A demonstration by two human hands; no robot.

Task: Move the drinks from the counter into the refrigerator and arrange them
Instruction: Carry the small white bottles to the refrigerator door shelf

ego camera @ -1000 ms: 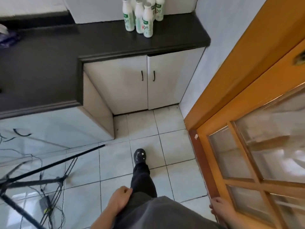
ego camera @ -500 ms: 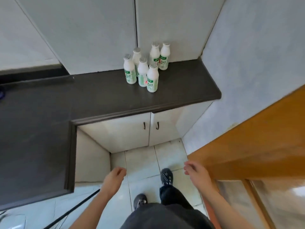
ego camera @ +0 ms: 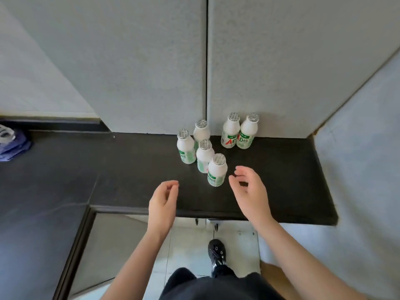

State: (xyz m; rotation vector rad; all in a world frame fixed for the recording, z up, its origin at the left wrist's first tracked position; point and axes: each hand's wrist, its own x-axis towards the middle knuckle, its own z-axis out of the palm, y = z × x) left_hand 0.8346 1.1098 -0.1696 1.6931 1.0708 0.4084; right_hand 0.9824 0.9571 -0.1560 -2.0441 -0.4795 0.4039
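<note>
White drink bottles (ego camera: 204,156) are stood upright on the dark bench (ego camera: 129,169). The left hand (ego camera: 163,200) and the right hand (ego camera: 249,189) are held near the nearest bottle (ego camera: 217,171), fingers (ego camera: 242,169) loosely curled, nothing gripped.

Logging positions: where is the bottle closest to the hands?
Head view, centre: the front bottle stands on the black counter, just left of the right hand.

A home kitchen corner.
A dark counter (ego camera: 281,180) meets pale cabinet doors (ego camera: 151,61), with handled cupboards (ego camera: 195,221) below, a tiled floor (ego camera: 190,245) and drink bottles (ego camera: 217,169).
</note>
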